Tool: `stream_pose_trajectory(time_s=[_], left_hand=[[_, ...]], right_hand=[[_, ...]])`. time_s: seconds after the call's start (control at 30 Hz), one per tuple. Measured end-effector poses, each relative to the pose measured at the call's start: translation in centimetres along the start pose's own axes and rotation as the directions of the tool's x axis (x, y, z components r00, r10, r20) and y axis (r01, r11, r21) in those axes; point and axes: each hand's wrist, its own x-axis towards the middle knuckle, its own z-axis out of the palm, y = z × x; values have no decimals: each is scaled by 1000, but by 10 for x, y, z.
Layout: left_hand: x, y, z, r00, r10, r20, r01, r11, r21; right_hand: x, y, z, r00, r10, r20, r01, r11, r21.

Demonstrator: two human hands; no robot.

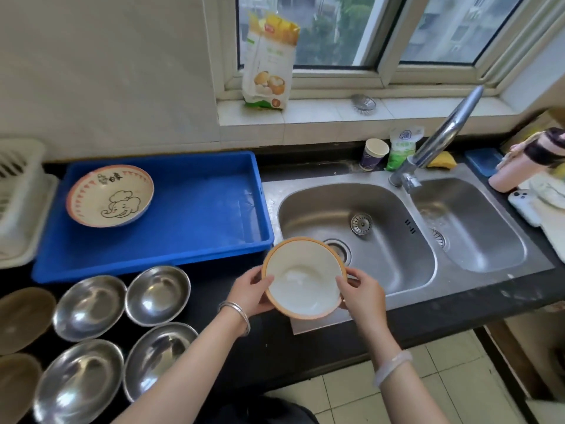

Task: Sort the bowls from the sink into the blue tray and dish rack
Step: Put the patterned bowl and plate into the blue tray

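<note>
Both hands grip one white bowl (304, 278) with an orange rim, held tilted above the near left corner of the sink (382, 270). The left hand (249, 293) curls round its left edge and the right hand (362, 296) round its right, thumbs inside the rim; the other fingers are hidden behind it. An elephant-patterned bowl (110, 195) lies in the blue tray (198, 209). The white dish rack (21, 203) is cut off at the left edge and blurred. Four steel bowls (157, 295) sit on the tabletop (458, 313).

Silver bangles (236, 317), pale bangle (393, 367)
</note>
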Motion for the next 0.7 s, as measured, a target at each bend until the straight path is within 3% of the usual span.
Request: stream_pose_trajectory(time_s=[0.17, 0.33, 0.7], left_hand=[[-3, 34, -59, 987, 68, -145, -87, 987, -132], [-4, 58, -127, 965, 96, -243, -168, 941, -295], [39, 105, -256, 763, 159, -626, -411, 868, -280]], right_hand=[[6, -55, 53, 990, -65, 124, 50, 991, 122], [6, -114, 120, 956, -185, 229, 169, 982, 87], [12, -222, 290, 850, -320, 419, 331, 942, 47]])
